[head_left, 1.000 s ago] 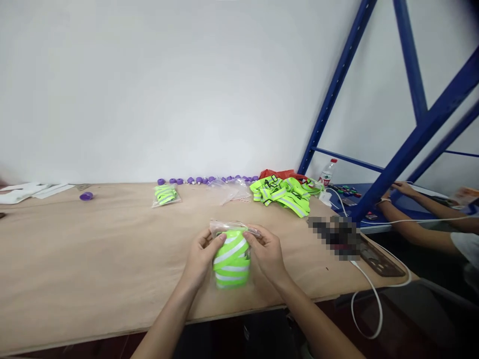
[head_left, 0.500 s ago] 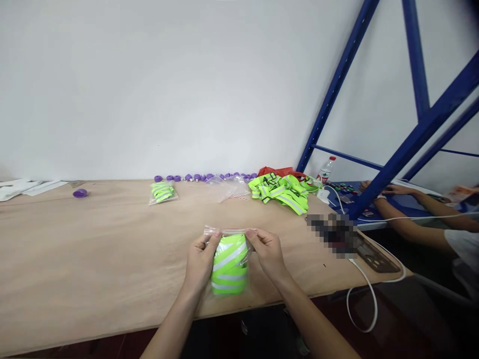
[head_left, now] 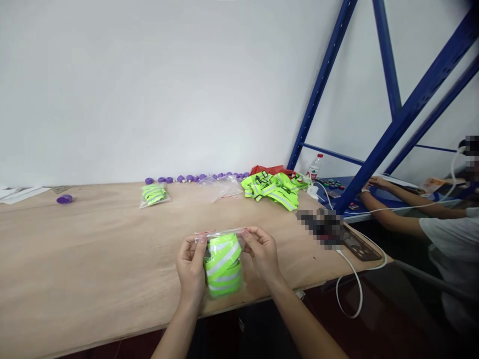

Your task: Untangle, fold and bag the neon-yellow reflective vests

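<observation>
A clear zip bag with folded neon-green reflective strapping inside is held upright near the table's front edge. My left hand pinches its top left corner between thumb and fingers. At the top right corner, my right hand grips the bag the same way. A reddish line runs along the bag's top edge, between both thumbs. Farther back on the left lies another bag of green strapping. A loose heap of green reflective straps with black buckles rests at the back right.
Several purple items line the wall, with empty clear bags before them. A purple ring-like piece lies left. Right are a phone, white cable, blue rack post, bottle and another person's arms.
My view has turned slightly right, so the table's things sit farther left. My left thumb has moved outward along the bag's top edge; both hands still hold the bag.
</observation>
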A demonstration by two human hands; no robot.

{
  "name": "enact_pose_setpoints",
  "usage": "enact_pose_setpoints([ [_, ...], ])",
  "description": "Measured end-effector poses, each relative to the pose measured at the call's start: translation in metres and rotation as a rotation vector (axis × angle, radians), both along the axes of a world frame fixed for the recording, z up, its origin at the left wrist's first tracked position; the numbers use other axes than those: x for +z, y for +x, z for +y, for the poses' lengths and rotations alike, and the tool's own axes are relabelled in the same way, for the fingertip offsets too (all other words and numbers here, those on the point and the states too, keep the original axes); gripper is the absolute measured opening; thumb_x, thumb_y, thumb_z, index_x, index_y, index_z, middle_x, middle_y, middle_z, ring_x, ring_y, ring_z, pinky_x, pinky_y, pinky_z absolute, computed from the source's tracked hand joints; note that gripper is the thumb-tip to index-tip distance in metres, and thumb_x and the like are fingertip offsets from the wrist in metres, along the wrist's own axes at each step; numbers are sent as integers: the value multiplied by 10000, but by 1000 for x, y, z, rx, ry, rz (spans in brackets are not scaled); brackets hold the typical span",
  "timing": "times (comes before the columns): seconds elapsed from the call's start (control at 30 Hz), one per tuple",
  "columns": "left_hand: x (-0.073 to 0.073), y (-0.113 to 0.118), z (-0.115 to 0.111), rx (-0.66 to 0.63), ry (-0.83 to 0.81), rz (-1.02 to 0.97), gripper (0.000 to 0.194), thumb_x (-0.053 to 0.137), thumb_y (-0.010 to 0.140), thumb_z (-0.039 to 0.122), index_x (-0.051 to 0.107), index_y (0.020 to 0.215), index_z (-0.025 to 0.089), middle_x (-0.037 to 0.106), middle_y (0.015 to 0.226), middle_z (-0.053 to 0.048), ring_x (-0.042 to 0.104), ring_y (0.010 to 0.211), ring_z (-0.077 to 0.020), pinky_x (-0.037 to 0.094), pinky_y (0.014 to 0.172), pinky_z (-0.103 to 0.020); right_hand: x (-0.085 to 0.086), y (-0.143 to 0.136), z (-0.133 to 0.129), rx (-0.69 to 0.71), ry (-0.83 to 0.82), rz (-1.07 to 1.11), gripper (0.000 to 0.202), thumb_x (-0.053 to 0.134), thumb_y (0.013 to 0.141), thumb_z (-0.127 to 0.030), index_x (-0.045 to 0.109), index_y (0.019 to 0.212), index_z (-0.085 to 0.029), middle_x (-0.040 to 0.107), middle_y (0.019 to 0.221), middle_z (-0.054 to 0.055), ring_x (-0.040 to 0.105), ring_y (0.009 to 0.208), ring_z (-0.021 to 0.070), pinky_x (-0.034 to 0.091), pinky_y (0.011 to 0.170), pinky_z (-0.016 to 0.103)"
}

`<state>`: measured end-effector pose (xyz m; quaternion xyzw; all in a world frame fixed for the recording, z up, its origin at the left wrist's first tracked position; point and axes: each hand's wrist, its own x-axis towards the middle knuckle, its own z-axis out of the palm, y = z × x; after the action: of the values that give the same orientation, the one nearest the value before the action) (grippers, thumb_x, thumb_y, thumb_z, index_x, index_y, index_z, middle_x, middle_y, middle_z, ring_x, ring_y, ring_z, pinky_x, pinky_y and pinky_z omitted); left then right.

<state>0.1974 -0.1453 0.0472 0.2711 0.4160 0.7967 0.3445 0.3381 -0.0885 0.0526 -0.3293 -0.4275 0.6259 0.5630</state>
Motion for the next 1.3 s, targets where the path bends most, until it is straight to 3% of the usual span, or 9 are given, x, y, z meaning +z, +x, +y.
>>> enact_pose_setpoints([
  [0.17,0,4,0,91,8,27,278,793,776,410,643,774,176,715,770,-18,629,689,-140,474,632,-212,-2,0,-6,-58,20,2,365,855,689,-470,716,842,-170,764,789,52,701,674,174,585,608,271],
  [0.33,-1,2,0,73,21,53,273,798,771,403,648,744,176,703,716,1,601,644,-122,456,611,-200,0,1,-6,-113,74,-40,360,852,677,-484,703,797,-178,732,717,26,659,630,151,555,586,252],
  [0.6,1,5,-1,57,1,98,273,782,798,423,681,841,173,724,756,-11,632,676,-128,484,621,-198,10,2,-5,5,139,-119,271,814,731,-426,719,775,-176,723,763,19,627,695,135,501,650,230],
  [0.8,2,8,-1,69,4,150,267,768,809,434,678,819,183,729,768,-17,641,700,-140,491,631,-200,12,4,-6,-36,175,-179,270,778,756,-432,700,753,-174,714,746,26,614,682,155,487,629,253],
  [1.0,-2,5,0,105,-5,191,246,784,796,400,677,760,182,700,713,-3,604,648,-124,474,611,-193,14,6,-7,32,192,-205,256,765,760,-437,717,781,-186,703,757,16,613,713,160,503,671,266],
  [1.07,1,6,0,65,-7,184,255,788,785,415,691,772,180,694,715,1,603,644,-123,475,605,-190,14,7,-7,14,202,-215,262,766,750,-443,717,767,-186,700,741,17,610,701,162,502,661,273],
  [1.2,6,8,0,-136,-82,157,316,792,767,462,721,849,165,681,698,4,583,606,-124,468,554,-191,16,8,-7,-49,219,-233,268,758,748,-450,707,741,-187,688,715,16,600,685,162,492,634,271],
  [1.3,6,8,-1,-144,-104,176,321,803,755,454,719,833,154,670,672,5,557,574,-119,455,528,-192,19,11,-8,-21,215,-241,255,750,754,-435,699,738,-186,675,712,5,590,682,151,481,624,253],
])
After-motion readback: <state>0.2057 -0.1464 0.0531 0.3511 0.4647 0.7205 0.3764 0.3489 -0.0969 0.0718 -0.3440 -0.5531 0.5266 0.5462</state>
